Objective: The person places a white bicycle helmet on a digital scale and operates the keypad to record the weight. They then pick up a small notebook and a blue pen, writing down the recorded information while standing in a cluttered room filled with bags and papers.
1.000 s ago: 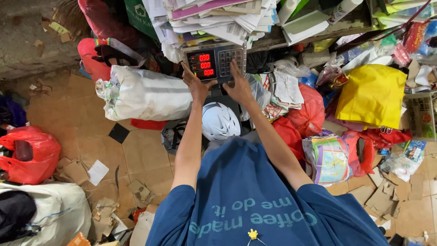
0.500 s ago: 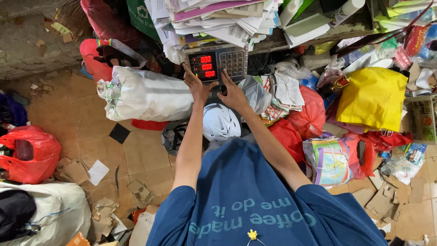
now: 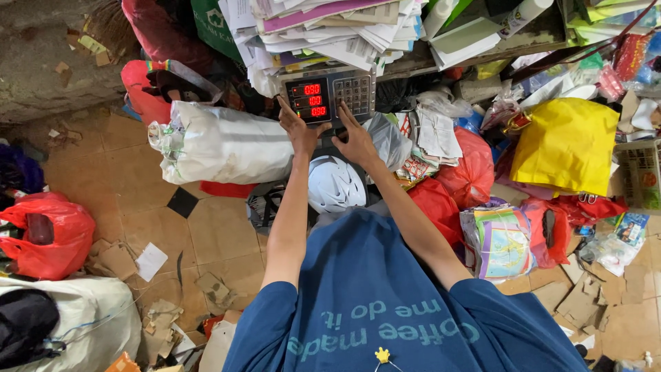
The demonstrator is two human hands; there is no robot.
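Below the stack of papers [image 3: 323, 31], from the head view, both hands rest on the front edge of the weighing scale's panel [image 3: 330, 96], much as half a second ago; a second ago they sat a little lower on it, and the panel itself has kept its place under the papers. On the left hand [image 3: 297, 127] the fingers are spread flat and loosely open, tips touching the panel just under the display, holding nothing. On the right hand [image 3: 354, 136] the fingers are also stretched out, reaching up beside the keypad and touching the panel's lower edge, gripping nothing. I count one scale panel with three lit red readouts and one keypad. One white helmet [image 3: 335, 184] lies just below the wrists. One white sack [image 3: 224, 143] lies left of the left hand. One yellow bag [image 3: 566, 145] sits well to the right, and one red bag [image 3: 45, 234] far left on the floor.
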